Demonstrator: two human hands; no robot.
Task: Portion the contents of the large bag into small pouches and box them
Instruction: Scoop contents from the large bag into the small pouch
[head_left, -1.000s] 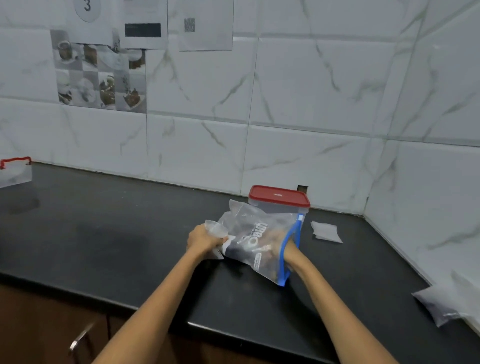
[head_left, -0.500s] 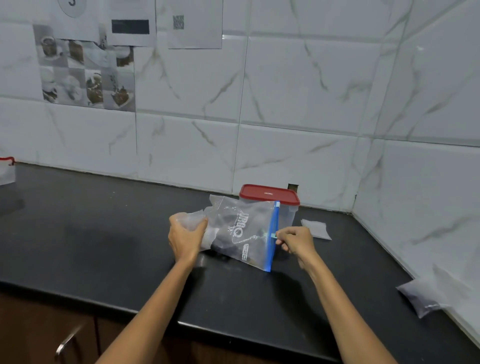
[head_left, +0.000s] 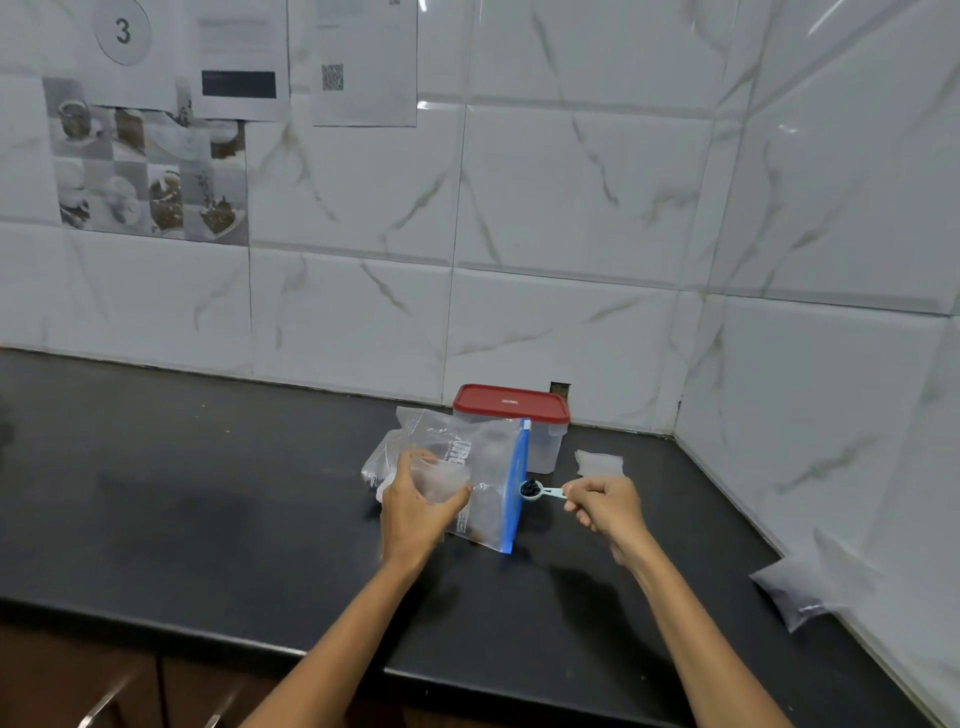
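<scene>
Right hand (head_left: 605, 506) pinching handle of small pale-green measuring scoop (head_left: 540, 490), dark contents in bowl, just beside blue zip edge of large clear bag (head_left: 483, 467); left hand (head_left: 415, 512) curled round small clear pouch (head_left: 439, 480) in front of bag; bag on black counter (head_left: 208, 519), against red-lidded container (head_left: 511, 415); spare pouches (head_left: 598, 462) right of container; filled pouch (head_left: 795, 592) far right.

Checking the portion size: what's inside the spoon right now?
A small dark heap fills the bowl of the spoon, held by the right hand. What the stuff is cannot be told.
</scene>
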